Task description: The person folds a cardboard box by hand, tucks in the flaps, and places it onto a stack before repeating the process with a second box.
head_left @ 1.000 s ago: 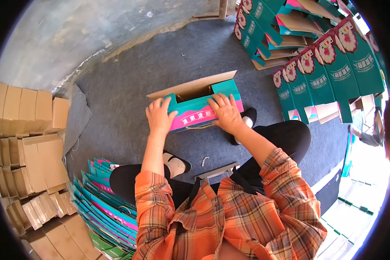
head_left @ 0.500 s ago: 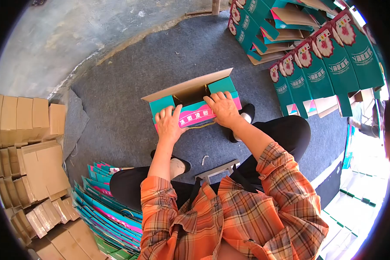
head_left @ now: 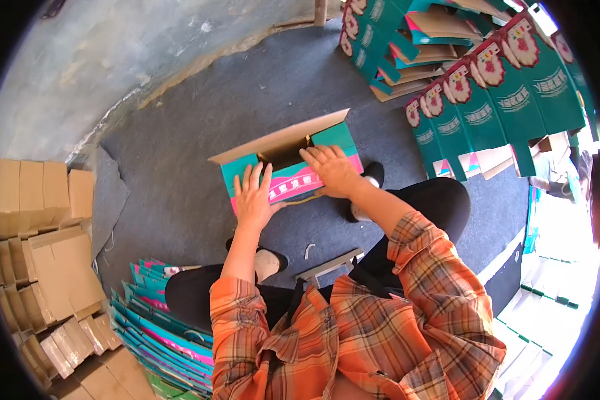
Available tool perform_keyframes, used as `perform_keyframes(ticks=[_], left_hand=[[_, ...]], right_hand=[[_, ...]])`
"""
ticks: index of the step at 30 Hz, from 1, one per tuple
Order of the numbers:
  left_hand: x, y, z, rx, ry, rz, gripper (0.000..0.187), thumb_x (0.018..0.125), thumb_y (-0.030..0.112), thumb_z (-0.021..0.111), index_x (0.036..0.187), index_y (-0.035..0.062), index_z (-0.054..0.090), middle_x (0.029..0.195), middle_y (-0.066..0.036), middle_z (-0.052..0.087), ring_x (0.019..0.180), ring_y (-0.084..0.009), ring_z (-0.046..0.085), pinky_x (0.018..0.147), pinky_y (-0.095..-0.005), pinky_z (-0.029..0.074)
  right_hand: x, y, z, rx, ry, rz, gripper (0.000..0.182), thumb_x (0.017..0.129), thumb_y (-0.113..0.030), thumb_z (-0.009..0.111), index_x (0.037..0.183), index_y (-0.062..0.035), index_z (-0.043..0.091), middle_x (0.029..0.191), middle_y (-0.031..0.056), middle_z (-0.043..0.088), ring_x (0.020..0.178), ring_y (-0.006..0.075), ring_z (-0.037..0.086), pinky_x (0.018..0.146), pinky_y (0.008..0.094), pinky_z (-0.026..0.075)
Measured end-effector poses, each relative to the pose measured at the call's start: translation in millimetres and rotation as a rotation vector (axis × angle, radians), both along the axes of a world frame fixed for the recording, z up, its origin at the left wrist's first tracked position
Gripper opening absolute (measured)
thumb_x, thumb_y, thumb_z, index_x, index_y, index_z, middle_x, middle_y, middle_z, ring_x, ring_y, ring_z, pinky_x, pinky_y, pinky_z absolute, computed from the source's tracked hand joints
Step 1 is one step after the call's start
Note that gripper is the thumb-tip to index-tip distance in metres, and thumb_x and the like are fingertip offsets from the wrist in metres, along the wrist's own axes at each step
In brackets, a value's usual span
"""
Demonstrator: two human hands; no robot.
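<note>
A green and pink carton (head_left: 293, 189) with white lettering stands on the floor in front of me. Its long brown flap (head_left: 283, 138) is raised along the far side, and the top gapes dark inside. On its left end lies my left hand (head_left: 252, 198), fingers spread flat over the green flap and thumb toward the near side. My right hand (head_left: 333, 171) rests on the right end, fingers stretched out flat over that flap. A yellowish cord (head_left: 305, 201) shows along the near edge, between the hands.
Flattened teal and pink cartons (head_left: 163, 337) are stacked by my left leg. Brown cardboard boxes (head_left: 63, 270) are piled at far left. Printed green cartons (head_left: 507, 100) stand in rows at upper right. A grey metal frame (head_left: 330, 265) lies between my legs on the dark mat (head_left: 200, 193).
Both hands stay on the carton; the right hand's fingers have shifted slightly inward over the opening. The whole view has shifted slightly, with the carton lower and further left.
</note>
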State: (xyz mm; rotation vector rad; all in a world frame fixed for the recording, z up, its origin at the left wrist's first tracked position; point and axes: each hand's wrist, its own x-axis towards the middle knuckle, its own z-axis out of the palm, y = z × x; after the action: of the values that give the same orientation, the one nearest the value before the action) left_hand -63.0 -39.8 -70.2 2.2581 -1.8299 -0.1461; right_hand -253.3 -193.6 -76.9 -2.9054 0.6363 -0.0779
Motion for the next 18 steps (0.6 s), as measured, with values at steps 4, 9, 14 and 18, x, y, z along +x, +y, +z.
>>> perform_keyframes(ticks=[4, 9, 14, 18], left_hand=[[-4, -4, 6, 0.065, 0.025, 0.010, 0.101, 0.056, 0.034, 0.088, 0.143, 0.0169, 0.040, 0.148, -0.009, 0.040, 0.140, -0.0300, 0.032, 0.112, -0.0563, 0.023], [-2, -6, 7, 0.111, 0.018, 0.012, 0.103, 0.057, 0.037, 0.088, 0.144, 0.0141, 0.039, 0.152, -0.011, 0.035, 0.142, -0.0318, 0.028, 0.113, -0.0557, 0.020], [-1, -3, 4, 0.109, 0.002, -0.007, 0.105, 0.057, 0.041, 0.087, 0.146, 0.0137, 0.036, 0.153, -0.013, 0.031, 0.142, -0.0334, 0.026, 0.112, -0.0564, 0.019], [-6, -5, 10, 0.139, 0.055, 0.014, 0.104, 0.063, 0.044, 0.083, 0.149, 0.0153, 0.031, 0.156, -0.015, 0.024, 0.144, -0.0363, 0.019, 0.114, -0.0559, 0.013]], right_hand=[[-1, -5, 8, -0.034, 0.094, 0.038, 0.111, 0.060, -0.042, 0.084, 0.149, -0.0093, 0.026, 0.143, 0.0118, 0.040, 0.135, 0.0293, 0.034, 0.110, 0.0476, 0.027], [-10, -12, 35, -0.110, 0.257, 0.046, 0.098, 0.062, -0.040, 0.084, 0.144, -0.0134, 0.038, 0.128, 0.0066, 0.051, 0.122, 0.0243, 0.046, 0.097, 0.0438, 0.039], [-6, -14, 26, -0.191, 0.259, 0.065, 0.067, 0.071, -0.033, 0.076, 0.129, -0.0092, 0.052, 0.113, 0.0048, 0.059, 0.108, 0.0219, 0.053, 0.082, 0.0399, 0.044], [-5, -12, 35, -0.126, 0.327, 0.095, 0.059, 0.072, -0.035, 0.074, 0.120, -0.0061, 0.055, 0.110, 0.0066, 0.060, 0.107, 0.0220, 0.055, 0.080, 0.0395, 0.045]])
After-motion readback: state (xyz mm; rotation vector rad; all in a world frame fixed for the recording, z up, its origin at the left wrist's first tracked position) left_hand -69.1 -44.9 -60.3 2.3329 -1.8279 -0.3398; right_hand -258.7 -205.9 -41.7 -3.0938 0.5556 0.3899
